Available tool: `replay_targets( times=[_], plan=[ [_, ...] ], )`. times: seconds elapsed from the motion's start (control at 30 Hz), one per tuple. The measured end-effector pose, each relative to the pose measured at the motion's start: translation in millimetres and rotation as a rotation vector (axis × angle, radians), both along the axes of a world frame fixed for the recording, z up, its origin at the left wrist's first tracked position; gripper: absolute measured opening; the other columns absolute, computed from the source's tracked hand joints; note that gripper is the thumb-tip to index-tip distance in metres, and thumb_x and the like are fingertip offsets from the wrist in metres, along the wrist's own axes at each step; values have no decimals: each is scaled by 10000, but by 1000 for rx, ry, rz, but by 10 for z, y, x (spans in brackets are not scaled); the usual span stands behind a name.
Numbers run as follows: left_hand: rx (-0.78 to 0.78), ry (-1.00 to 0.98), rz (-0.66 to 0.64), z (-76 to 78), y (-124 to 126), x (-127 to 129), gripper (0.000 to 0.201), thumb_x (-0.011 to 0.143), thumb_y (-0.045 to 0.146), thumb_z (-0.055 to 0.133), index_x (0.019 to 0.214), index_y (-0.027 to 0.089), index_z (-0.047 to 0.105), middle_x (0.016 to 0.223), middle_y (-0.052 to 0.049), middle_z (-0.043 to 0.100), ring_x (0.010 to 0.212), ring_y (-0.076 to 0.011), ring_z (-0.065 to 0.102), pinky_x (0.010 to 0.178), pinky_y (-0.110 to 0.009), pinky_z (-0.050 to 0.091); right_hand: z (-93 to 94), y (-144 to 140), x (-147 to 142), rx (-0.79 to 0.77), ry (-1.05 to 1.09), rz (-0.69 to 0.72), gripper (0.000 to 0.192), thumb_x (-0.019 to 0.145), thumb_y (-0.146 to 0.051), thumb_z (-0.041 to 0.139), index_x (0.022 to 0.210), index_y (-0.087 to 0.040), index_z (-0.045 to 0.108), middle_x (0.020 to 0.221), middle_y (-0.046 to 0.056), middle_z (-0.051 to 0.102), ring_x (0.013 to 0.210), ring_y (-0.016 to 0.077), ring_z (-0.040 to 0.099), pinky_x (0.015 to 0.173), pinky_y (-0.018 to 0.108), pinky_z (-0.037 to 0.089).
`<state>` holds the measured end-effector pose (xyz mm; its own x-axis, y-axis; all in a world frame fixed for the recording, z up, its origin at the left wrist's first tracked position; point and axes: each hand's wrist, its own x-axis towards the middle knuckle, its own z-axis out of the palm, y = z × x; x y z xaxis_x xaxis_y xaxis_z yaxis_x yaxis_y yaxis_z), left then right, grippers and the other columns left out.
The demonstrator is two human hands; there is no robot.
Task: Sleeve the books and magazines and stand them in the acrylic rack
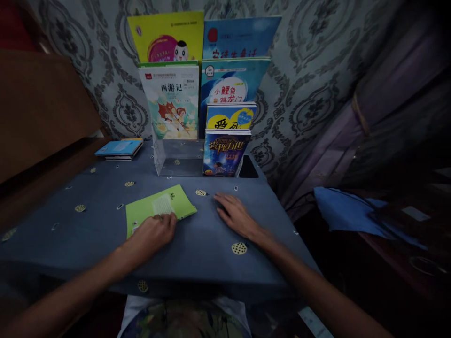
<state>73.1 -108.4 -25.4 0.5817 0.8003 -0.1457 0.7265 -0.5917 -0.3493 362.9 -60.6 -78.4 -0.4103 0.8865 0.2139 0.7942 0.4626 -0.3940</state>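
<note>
A thin light-green book (143, 210) lies flat on the table, with a pale block of text and small dark marks on its cover. My left hand (157, 231) is closed at the book's near edge, knuckles up; its fingertips are mostly hidden. To the right, my right hand (235, 215) rests palm down on the tablecloth with its fingers stretched out, apart from the book and holding nothing.
Behind the hands stands a clear tiered rack (176, 166) holding several upright books, among them a white-and-teal book (176, 105) and a dark blue book (225, 155). A small book stack (120, 149) lies at the back left. A blue cloth (347, 211) hangs at the right.
</note>
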Motion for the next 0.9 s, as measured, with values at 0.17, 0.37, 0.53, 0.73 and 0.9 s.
replay_targets(
  times=[0.17,0.37,0.53,0.73,0.9],
  plan=[
    [-114,-138,-72,201,-123,129,446,883,26,441,1291,174,544,979,-135,728,768,-247,722,629,-328,525,46,4,-264,-44,183,239,658,923,-180,557,1551,-283,393,1593,82,454,1486,243,398,1217,491,346],
    [-267,-698,-48,564,-21,-12,315,1037,288,357,1230,218,596,962,-50,764,806,-204,731,703,-276,497,22,259,-422,-194,573,273,383,859,-233,674,1241,-202,682,1367,123,653,1294,294,598,1142,514,430],
    [-367,-1195,114,656,181,-197,393,975,448,494,1202,179,668,987,-67,779,845,-218,731,688,-253,530,45,360,-522,-500,1005,183,430,734,-362,832,1114,-218,690,986,27,763,915,216,723,885,386,588],
    [-622,-1757,467,586,382,-216,511,741,498,789,1098,144,697,829,-66,772,701,-224,727,611,-277,582,120,406,-655,-653,1359,89,519,618,-381,923,1044,-247,659,915,-11,753,786,152,703,673,249,593],
    [-668,-2019,682,295,583,-220,433,713,329,801,1076,137,661,784,-55,750,621,-194,705,558,-269,572,166,494,-700,-626,1458,43,547,626,-376,923,1076,-238,645,794,-18,733,673,141,682,607,246,583]
  ],
)
